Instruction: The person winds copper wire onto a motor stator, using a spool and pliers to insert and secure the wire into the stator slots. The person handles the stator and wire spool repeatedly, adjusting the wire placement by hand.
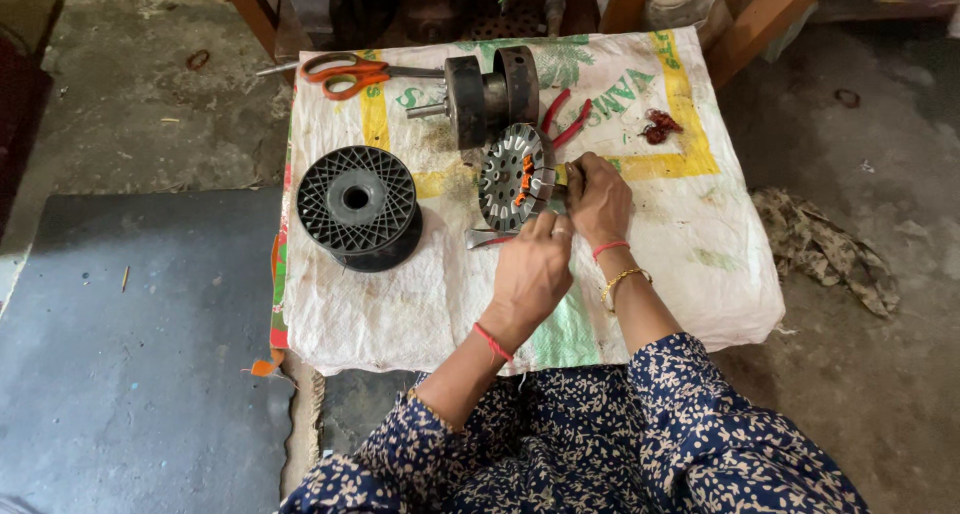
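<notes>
Low desk (700,274) under a white woven sack on a rough concrete floor (880,374). Both hands on the slotted stator (510,177) at centre: right hand (598,196) clamped on its edge, left hand (533,269) closed beside it. Black spool (357,206) left, orange scissors (345,74) and motor rotor (485,96) behind

White woven sack (690,244) spread flat over low table, green and yellow printed markings.

sack cloth (400,314) | black spool (357,206) on its left part | orange scissors (345,74) at its far edge | dark motor part (488,94) beside scissors | red scraps (658,126) far right
</notes>
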